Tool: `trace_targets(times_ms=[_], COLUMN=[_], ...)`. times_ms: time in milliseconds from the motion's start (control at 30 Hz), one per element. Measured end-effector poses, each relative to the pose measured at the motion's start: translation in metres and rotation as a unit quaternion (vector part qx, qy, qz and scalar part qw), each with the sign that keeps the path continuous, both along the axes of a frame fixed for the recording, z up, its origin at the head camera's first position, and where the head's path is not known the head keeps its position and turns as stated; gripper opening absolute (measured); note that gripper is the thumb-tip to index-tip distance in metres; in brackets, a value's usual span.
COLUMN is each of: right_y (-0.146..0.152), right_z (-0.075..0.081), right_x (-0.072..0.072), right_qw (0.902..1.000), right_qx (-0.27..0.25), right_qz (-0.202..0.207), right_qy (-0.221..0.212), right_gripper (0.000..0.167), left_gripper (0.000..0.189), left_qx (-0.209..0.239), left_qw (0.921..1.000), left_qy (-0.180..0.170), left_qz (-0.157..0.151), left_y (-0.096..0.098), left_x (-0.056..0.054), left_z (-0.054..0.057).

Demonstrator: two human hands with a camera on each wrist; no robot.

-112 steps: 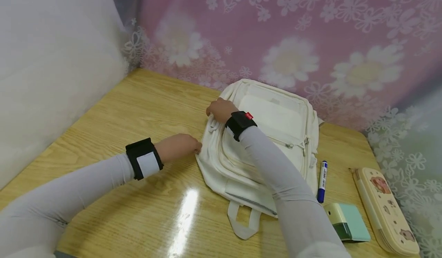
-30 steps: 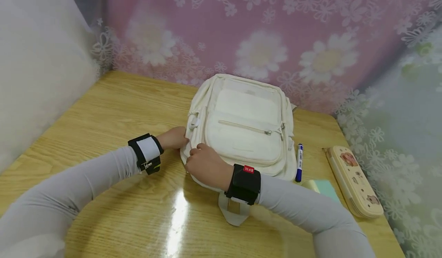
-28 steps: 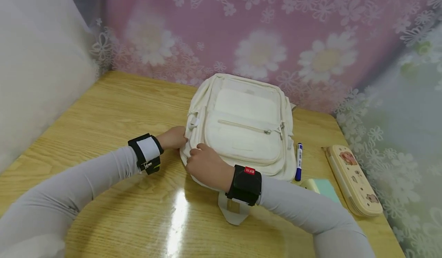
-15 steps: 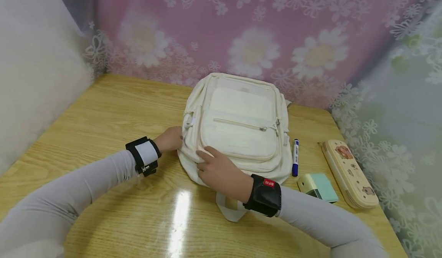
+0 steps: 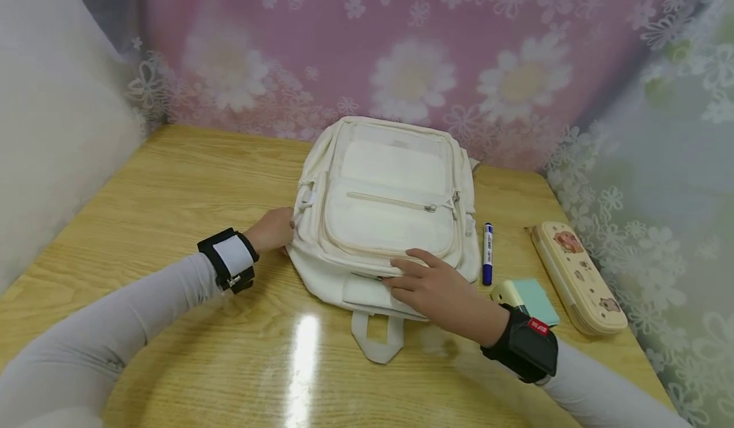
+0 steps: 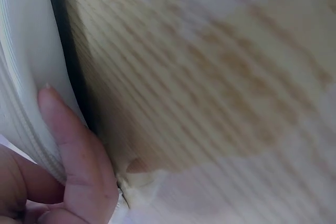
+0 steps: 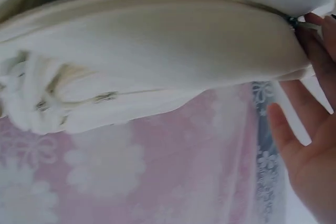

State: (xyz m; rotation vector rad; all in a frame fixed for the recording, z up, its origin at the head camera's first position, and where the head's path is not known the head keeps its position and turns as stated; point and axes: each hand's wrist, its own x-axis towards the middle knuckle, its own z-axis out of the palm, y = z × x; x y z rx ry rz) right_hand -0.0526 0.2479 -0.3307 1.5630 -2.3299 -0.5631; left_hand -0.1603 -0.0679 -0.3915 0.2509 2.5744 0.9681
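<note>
A cream backpack [image 5: 395, 160] lies front up on the wooden table, its carry handle loop [image 5: 377, 351] towards me. My left hand [image 5: 271, 229] holds its left side; in the left wrist view, the fingers [image 6: 79, 156] are bent against the pale fabric edge [image 6: 31, 40]. My right hand [image 5: 432, 291] is at the near edge of the bag, over the main seam. In the right wrist view, its thumb and forefinger pinch a small zipper pull [image 7: 292, 22], while other fingers [image 7: 286, 129] stay spread. A horizontal front pocket zipper [image 5: 390, 201] is closed.
Right of the backpack lie a blue-capped marker [image 5: 487, 254], a mint and cream box-shaped item [image 5: 536, 302] and a cream pencil case [image 5: 579, 278] with animal pictures. A floral curtain [image 5: 344, 46] hangs behind the table, and a white sheet [image 5: 51, 128] on the left.
My right hand has travelled from the backpack's upper left side down round its near corner, then right along the near edge. My left hand has stayed at the left side lately; the head view has shifted.
</note>
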Motion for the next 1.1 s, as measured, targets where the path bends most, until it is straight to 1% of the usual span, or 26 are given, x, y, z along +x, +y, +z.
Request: trace_targets(times_ms=[100,133,200,367,467,533,600,700,800,900,933,967,1000,1033,1067,1100], right_y=[0.020,0.026,0.038,0.067,0.082,0.090,0.096,0.101,0.102,0.101,0.101,0.100,0.100,0.100,0.099,0.099], right_z=[-0.001,-0.001,0.000,-0.002,-0.006,-0.010,-0.014,-0.019,-0.023,-0.024,-0.024,-0.024,-0.024,-0.024,-0.025,-0.025], right_x=[0.002,0.002,0.003,0.004,0.003,0.004,0.005,0.008,0.011,0.013,0.013,0.013,0.012,0.012,0.011,0.010], right_qw=[0.9999,0.9998,0.9995,0.9964,0.9949,0.9931,0.9896,0.9794,0.9677,0.9480,0.9410,0.9337,0.9276,0.9233,0.9202,0.9188], right_qx=[0.003,0.005,0.006,-0.005,-0.025,-0.060,-0.099,-0.147,-0.158,-0.159,-0.158,-0.158,-0.158,-0.160,-0.163,-0.167], right_qz=[-0.011,-0.016,-0.030,-0.071,-0.084,-0.084,-0.080,-0.089,-0.123,-0.162,-0.173,-0.182,-0.191,-0.194,-0.198,-0.198], right_qy=[-0.010,-0.010,-0.012,-0.047,-0.050,-0.057,-0.068,-0.107,-0.154,-0.223,-0.244,-0.264,-0.280,-0.290,-0.296,-0.298], right_gripper=[0.040,0.040,0.041,0.042,0.042,0.041,0.040,0.035,0.030,0.027,0.026,0.025,0.022,0.020,0.020,0.019], left_gripper=[0.016,0.016,0.019,0.027,0.029,0.031,0.032,0.033,0.032,0.032,0.033,0.034,0.034,0.034,0.033,0.032], left_qx=[0.008,0.008,0.001,-0.035,-0.045,-0.040,-0.032,-0.026,-0.038,-0.076,-0.092,-0.108,-0.123,-0.138,-0.149,-0.151], left_qw=[0.9999,0.9999,1.0000,0.9991,0.9987,0.9991,0.9995,0.9996,0.9988,0.9948,0.9919,0.9875,0.9810,0.9712,0.9594,0.9455], left_qy=[-0.011,-0.010,-0.002,0.024,0.025,0.015,0.008,0.011,0.028,0.066,0.086,0.114,0.149,0.193,0.238,0.285], left_qz=[0.002,0.002,-0.001,-0.004,-0.002,0.001,0.004,0.000,-0.009,-0.013,-0.014,-0.015,-0.016,-0.022,-0.032,-0.045], left_y=[-0.002,-0.003,-0.005,-0.013,-0.016,-0.015,-0.013,-0.010,-0.009,-0.009,-0.009,-0.008,-0.007,-0.005,-0.002,0.003], left_x=[-0.004,-0.005,-0.009,-0.015,-0.017,-0.016,-0.014,-0.012,-0.009,-0.005,-0.003,-0.001,0.001,0.004,0.007,0.010], left_z=[-0.004,-0.005,-0.005,-0.005,-0.005,-0.005,-0.004,-0.004,-0.005,-0.004,-0.002,-0.001,0.002,0.005,0.009,0.014])
